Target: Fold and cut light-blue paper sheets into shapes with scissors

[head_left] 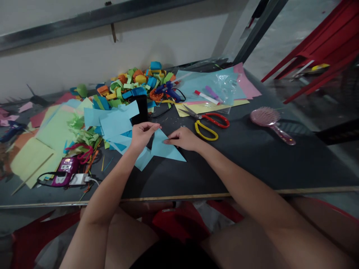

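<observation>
A light blue sheet of paper [166,150], folded to a triangle, lies between my hands above the dark tabletop. My left hand [142,135] is closed, thumb and fingers pinched at the paper's upper corner. From the other side my right hand [183,139] grips the sheet with thumb and forefinger near its right edge. More light blue paper pieces [113,125] lie left of my left hand, partly over a black object [140,109]. Scissors [209,125] with one red and one yellow handle rest, blades apart, just beyond my right hand.
Folded paper pieces in several colours [134,84] are heaped by the wall, beside a blue glue gun [169,91]. Coloured sheets with markers [206,97] lie at the back. A pink hairbrush [266,118] is at right, a purple device [66,170] at left. A red chair [328,41] stands beyond.
</observation>
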The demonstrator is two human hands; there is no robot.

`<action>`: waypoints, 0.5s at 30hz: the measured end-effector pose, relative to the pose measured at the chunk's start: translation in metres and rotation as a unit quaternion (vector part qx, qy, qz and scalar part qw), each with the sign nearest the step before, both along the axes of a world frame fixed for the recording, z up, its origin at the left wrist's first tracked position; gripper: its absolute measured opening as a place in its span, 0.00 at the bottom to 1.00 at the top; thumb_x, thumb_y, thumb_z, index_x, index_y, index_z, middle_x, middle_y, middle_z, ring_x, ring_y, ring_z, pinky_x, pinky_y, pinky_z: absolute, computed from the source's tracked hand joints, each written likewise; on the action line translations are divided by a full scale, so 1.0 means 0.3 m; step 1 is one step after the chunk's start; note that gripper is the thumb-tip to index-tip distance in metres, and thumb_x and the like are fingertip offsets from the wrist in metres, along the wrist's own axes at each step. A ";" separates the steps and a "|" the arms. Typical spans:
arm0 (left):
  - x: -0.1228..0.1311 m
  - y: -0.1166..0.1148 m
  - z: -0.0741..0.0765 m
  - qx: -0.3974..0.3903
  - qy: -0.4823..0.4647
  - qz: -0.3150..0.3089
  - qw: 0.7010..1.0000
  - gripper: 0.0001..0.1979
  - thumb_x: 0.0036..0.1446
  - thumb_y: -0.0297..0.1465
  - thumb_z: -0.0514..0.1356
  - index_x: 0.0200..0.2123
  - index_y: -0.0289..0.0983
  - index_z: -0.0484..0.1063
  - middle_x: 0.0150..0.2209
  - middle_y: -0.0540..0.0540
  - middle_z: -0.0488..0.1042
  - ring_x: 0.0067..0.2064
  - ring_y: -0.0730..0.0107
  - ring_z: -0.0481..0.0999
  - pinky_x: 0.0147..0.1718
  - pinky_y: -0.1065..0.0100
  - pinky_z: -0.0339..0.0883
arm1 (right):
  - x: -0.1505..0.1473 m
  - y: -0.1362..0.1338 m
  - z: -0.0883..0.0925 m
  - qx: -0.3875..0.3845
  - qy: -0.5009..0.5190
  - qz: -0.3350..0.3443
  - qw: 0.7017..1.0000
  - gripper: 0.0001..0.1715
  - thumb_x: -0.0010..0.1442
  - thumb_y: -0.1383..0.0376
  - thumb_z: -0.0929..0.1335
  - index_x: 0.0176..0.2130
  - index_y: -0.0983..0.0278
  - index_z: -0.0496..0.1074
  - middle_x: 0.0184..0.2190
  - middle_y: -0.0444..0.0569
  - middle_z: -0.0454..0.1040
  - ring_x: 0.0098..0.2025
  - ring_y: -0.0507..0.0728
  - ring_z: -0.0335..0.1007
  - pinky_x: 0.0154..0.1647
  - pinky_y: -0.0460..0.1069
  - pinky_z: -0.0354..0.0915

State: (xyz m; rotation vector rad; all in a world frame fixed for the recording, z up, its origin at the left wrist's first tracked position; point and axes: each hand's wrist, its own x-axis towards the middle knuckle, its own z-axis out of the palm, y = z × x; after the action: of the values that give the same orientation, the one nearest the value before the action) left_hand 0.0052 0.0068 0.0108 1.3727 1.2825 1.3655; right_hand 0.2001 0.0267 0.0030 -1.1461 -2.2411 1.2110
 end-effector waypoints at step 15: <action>-0.016 0.004 0.000 -0.017 0.098 -0.048 0.994 0.19 0.46 0.46 0.68 0.28 0.34 0.78 0.24 0.49 0.73 0.25 0.75 0.67 0.23 0.71 0.59 | 0.006 0.012 -0.039 -0.017 0.062 -0.050 0.997 0.28 0.52 0.44 0.70 0.22 0.65 0.75 0.15 0.43 0.67 0.20 0.51 0.63 0.25 0.47 0.58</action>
State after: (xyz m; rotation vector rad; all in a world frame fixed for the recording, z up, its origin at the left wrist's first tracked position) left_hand 0.0004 0.0079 0.0108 1.5545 1.3431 1.1612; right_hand 0.2020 0.0304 -0.0087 -1.1479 -2.0550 1.2498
